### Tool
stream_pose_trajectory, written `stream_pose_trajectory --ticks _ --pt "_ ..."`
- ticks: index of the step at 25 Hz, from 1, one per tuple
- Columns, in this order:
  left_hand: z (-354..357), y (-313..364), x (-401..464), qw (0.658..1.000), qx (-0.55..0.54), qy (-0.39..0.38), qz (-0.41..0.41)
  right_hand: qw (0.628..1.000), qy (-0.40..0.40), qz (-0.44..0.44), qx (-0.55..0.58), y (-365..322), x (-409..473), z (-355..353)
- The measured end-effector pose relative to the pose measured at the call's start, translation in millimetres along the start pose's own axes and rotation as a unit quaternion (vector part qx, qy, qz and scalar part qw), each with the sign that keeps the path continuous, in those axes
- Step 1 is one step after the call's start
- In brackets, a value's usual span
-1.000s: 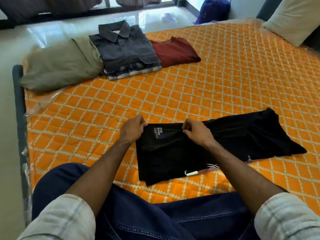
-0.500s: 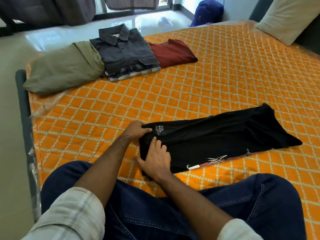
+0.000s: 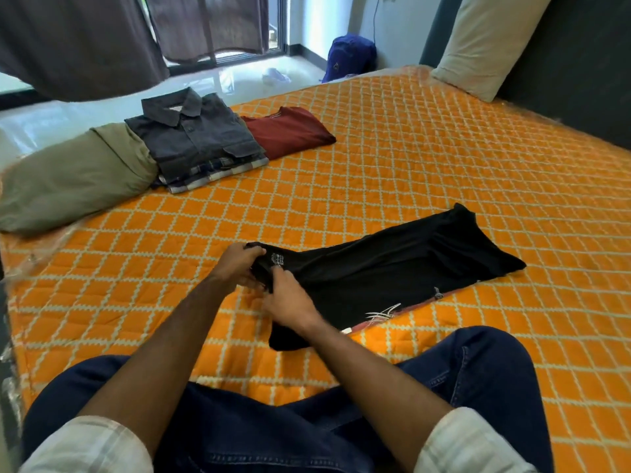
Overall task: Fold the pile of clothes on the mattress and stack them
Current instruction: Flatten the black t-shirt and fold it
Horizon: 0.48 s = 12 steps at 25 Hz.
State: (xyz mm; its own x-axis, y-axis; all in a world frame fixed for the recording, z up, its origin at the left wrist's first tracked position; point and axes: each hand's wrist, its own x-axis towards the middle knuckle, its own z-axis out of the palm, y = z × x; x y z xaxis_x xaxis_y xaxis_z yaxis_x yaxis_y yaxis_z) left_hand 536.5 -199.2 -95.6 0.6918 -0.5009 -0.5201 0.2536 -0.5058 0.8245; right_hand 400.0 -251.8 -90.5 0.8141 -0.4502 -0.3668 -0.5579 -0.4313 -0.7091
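A black garment (image 3: 392, 268), folded into a long strip, lies across the orange quilted mattress (image 3: 426, 158) in front of my knees. My left hand (image 3: 239, 264) grips its left end near a small white printed label. My right hand (image 3: 290, 302) lies close beside it, fingers curled into the same end of the cloth. At the far left of the mattress a stack of folded shirts (image 3: 198, 141) has a dark grey collared shirt on top. A folded maroon shirt (image 3: 290, 131) lies to its right.
An olive pillow (image 3: 75, 175) lies against the stack at the mattress's left edge. A beige pillow (image 3: 485, 42) leans on the dark headboard at the back right. A blue backpack (image 3: 348, 59) stands on the shiny floor beyond. My jeans-clad legs fill the foreground.
My right hand moved from the middle of the black garment to its left end beside my left hand. The garment went from a wider fold to a narrower strip. The camera tilted up.
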Motion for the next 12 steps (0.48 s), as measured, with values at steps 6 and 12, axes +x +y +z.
stream_pose_trajectory --ticks 6,12 --pt "103 83 9 0.988 -0.106 -0.113 -0.006 0.992 -0.05 0.02 0.111 68 14 -154" --pt "242 121 42 0.982 -0.09 -0.165 -0.035 0.984 -0.041 0.082 0.152 188 32 -255"
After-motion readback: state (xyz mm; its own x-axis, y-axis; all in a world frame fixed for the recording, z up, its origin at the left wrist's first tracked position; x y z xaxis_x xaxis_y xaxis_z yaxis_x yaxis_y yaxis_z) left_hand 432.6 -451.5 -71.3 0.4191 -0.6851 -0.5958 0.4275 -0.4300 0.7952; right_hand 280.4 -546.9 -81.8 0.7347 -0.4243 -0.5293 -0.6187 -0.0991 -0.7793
